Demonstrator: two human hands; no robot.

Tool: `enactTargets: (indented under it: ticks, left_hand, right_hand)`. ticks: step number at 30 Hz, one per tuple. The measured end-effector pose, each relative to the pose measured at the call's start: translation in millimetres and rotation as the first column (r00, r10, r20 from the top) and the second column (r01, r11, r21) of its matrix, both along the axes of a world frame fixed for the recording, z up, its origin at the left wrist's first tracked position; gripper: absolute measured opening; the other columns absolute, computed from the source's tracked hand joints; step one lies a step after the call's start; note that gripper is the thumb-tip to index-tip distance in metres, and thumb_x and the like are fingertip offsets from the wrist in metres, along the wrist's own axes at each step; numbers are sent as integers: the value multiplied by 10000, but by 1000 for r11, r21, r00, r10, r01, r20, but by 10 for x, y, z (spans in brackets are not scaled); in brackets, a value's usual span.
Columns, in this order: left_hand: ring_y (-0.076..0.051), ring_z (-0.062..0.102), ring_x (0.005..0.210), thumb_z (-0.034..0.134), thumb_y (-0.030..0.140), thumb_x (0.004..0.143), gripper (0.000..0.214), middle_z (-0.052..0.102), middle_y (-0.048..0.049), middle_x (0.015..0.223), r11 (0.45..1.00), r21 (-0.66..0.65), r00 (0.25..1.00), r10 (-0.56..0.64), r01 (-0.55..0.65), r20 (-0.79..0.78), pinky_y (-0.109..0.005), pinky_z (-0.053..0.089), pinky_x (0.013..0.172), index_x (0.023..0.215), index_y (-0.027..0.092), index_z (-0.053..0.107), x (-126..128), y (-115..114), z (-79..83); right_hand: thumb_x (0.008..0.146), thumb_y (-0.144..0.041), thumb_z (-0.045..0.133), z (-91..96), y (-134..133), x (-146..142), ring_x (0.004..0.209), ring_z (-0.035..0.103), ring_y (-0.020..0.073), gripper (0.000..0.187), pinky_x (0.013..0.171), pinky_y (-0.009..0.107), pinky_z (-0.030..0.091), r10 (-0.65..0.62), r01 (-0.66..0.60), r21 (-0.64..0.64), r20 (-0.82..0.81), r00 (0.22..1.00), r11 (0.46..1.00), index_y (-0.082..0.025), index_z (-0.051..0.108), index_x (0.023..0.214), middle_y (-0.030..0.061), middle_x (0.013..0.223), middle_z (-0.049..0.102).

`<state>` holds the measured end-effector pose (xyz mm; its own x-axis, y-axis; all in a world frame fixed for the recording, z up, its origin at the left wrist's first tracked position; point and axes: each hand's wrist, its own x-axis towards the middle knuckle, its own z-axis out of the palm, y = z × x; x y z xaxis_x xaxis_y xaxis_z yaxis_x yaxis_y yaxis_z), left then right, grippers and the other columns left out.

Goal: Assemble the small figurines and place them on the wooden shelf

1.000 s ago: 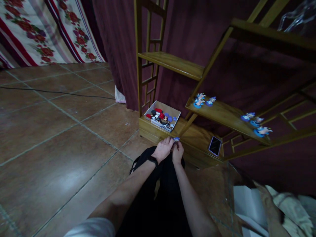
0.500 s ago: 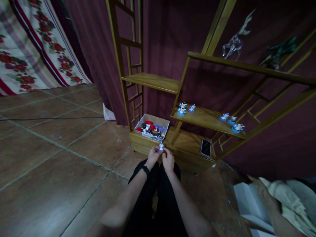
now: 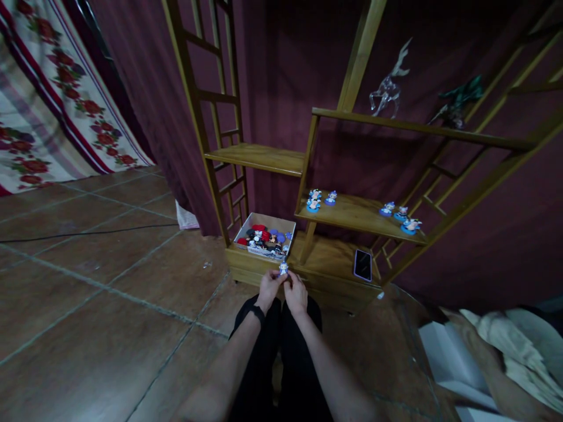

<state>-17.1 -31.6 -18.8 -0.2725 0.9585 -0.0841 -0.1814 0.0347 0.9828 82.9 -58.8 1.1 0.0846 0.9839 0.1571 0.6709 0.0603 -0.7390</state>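
Above the black trousers [image 3: 292, 363], a small purple-and-white figurine [image 3: 283, 268] is held upright, pinched by the fingers of both the left hand [image 3: 268, 288] and the right hand [image 3: 296, 294], which are brought close together. A black wristband [image 3: 257, 315] is worn on the left. At the near right, a white box-like object [image 3: 455, 357] is seen on the floor. Part of the wooden base [image 3: 325, 283] is hidden behind the hands. Just beyond the figurine, at the left of the base, an open carton [image 3: 281, 224] is filled with red, black, white and purple pieces. It is separated by a wooden post [image 3: 308, 241] from a phone [image 3: 363, 265] laid at the right. On the raised shelf [image 3: 356, 212], three figurines are grouped left and three right. Higher up, a clear deer ornament [image 3: 387, 95] is displayed.
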Motion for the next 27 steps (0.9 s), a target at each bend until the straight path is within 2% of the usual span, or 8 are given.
enactTargets:
  ticks: [4, 9, 19, 27]
  left_hand:
    - [-115, 558, 577, 773, 319, 451, 367, 580, 18, 609, 999, 11, 999, 42, -42, -20, -269, 451, 629, 670, 145, 537, 6, 27, -46]
    - [-112, 555, 595, 765, 310, 455, 367, 571, 24, 621, 999, 27, 999, 25, -24, -28, -265, 448, 632, 682, 146, 528, -6, 44, -79]
    - [-129, 575, 652, 768, 252, 449, 352, 602, 7, 665, 999, 37, 998, -38, 36, 46, -295, 459, 673, 680, 146, 525, 16, -17, 32]
    - [-132, 581, 655, 759, 222, 452, 338, 615, 1, 671, 996, 33, 994, -81, 79, 76, -304, 460, 684, 693, 141, 536, 16, -21, 43]
  right_hand:
    - [788, -219, 433, -1, 3, 3, 1014, 553, 182, 379, 860, 290, 415, -10, 11, -27, 11, 1000, 1000, -273, 532, 1150, 30, 1151, 569]
    - [792, -222, 430, 13, -2, 10, 1023, 547, 179, 370, 864, 290, 411, -8, 7, -24, -2, 1000, 1000, -262, 530, 1145, 34, 1137, 577]
    - [763, -174, 413, 6, 28, 32, 969, 560, 162, 341, 845, 283, 408, -30, 27, -51, -63, 998, 998, -261, 538, 1068, 2, 1087, 600]
    - [760, -197, 417, 15, 32, 38, 922, 571, 155, 266, 796, 264, 412, -76, 73, -67, -54, 996, 995, -265, 536, 988, -15, 1002, 625]
